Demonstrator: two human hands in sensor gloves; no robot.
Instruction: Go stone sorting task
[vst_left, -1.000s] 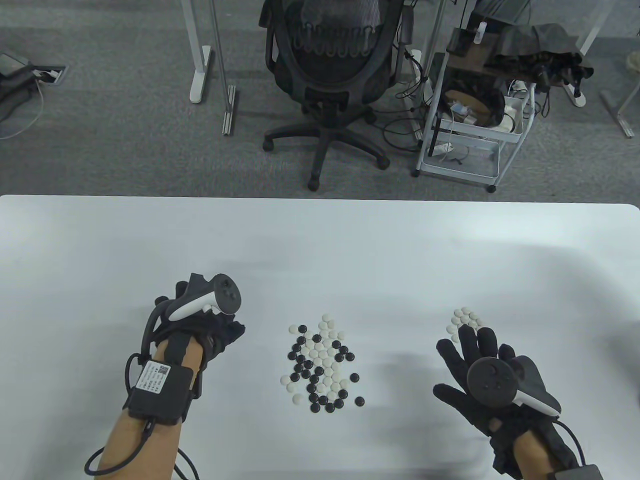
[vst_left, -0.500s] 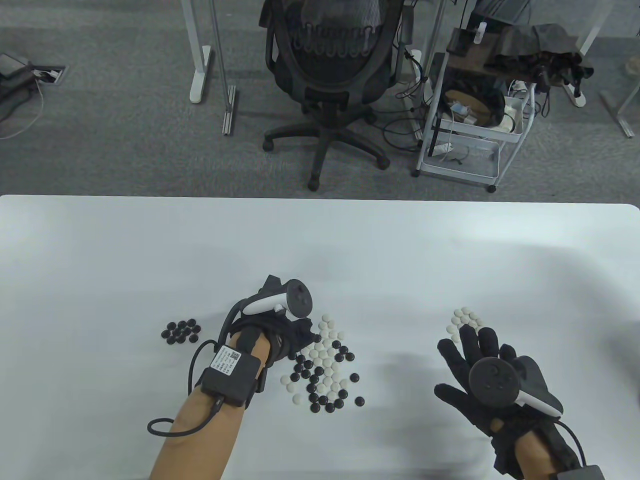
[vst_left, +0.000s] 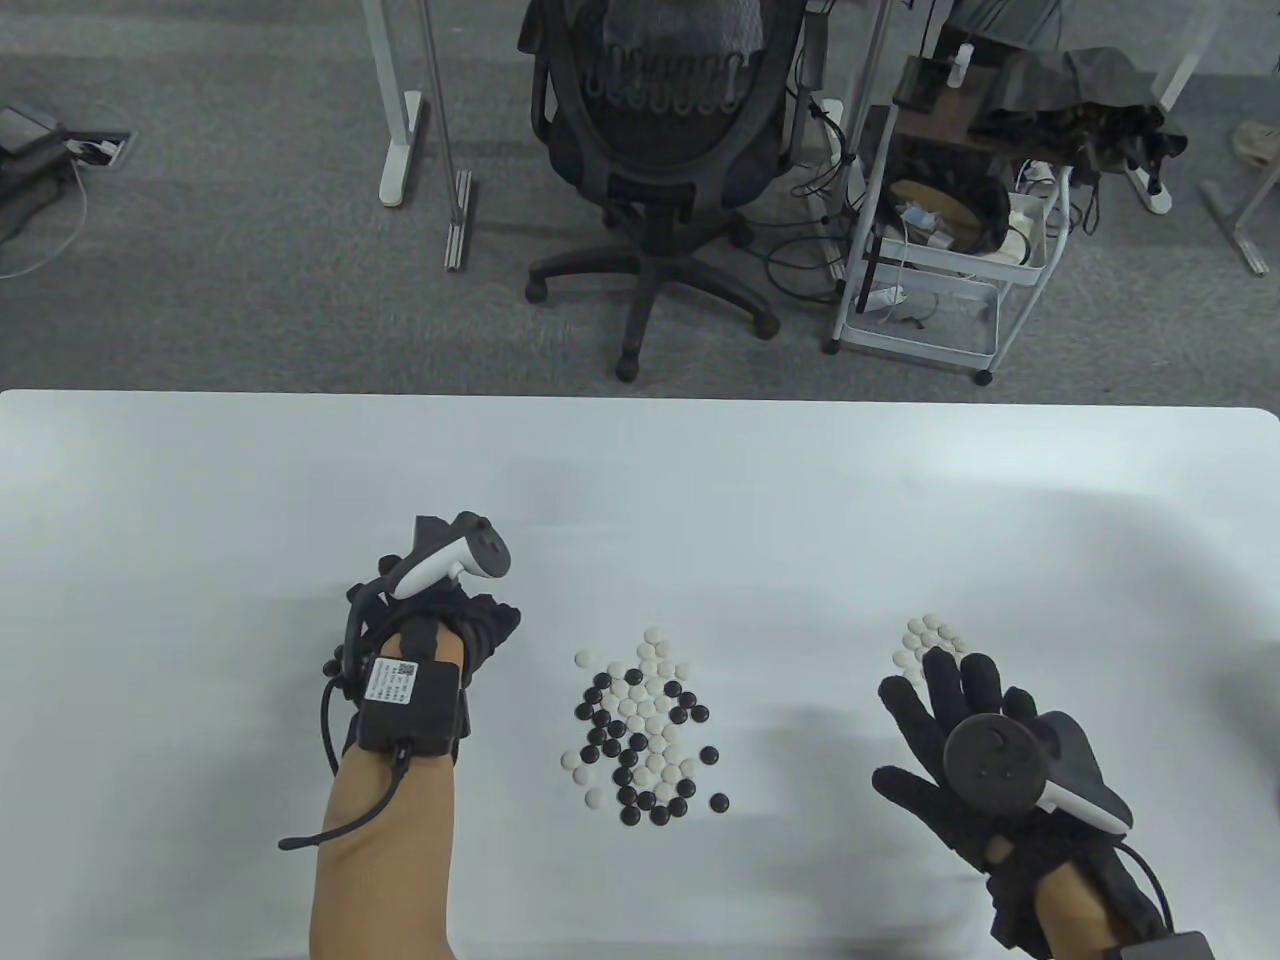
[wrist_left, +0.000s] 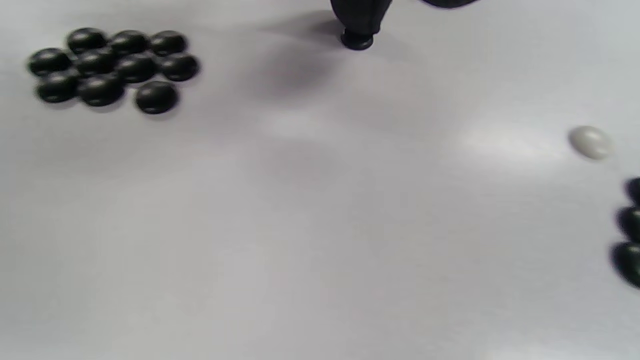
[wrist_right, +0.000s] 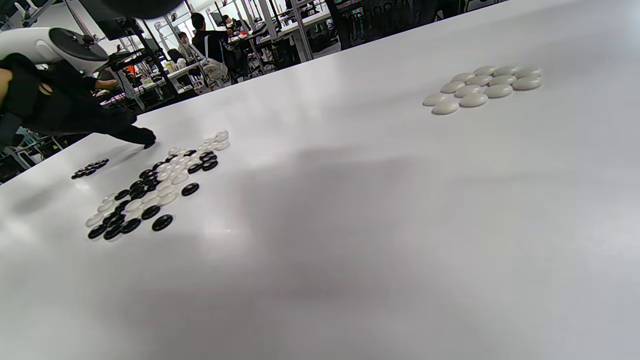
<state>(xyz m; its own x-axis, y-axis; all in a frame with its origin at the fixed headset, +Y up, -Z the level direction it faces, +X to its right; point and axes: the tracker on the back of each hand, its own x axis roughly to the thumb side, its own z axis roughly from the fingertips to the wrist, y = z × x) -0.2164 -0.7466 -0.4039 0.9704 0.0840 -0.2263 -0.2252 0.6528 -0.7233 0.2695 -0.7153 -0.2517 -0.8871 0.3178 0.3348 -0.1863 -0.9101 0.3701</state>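
Table: a smooth, glossy white tabletop (vst_left: 700, 480) carries three groups of small, rounded, lens-shaped Go stones.
Mixed heap: black and white stones lie jumbled together (vst_left: 643, 728) near the table's middle, a few black ones loose at its near-right edge.
Sorted black stones: a tight cluster of shiny black stones (wrist_left: 112, 67) sits left of the heap; in the table view the left forearm and wrist box stand in the way, so only an edge of it peeks out.
Sorted white stones: a compact patch of matte white stones (vst_left: 928, 640) lies to the right, its near edge partly covered by the right hand's fingertips.
Left hand: the black-gloved left hand (vst_left: 470, 625) hangs between the black cluster and the heap, a white-and-grey tracker on its back; the left wrist view shows one black stone (wrist_left: 357, 40) pinched at its fingertips just above the table.
Right hand: the black-gloved right hand (vst_left: 960, 740) rests flat with fingers spread and straight, gripping nothing, just near of the white patch.
Beyond the table: a black mesh office chair (vst_left: 655, 150) on a five-star base, a white wire cart (vst_left: 940, 250) stuffed with cables and gear, and grey carpet.
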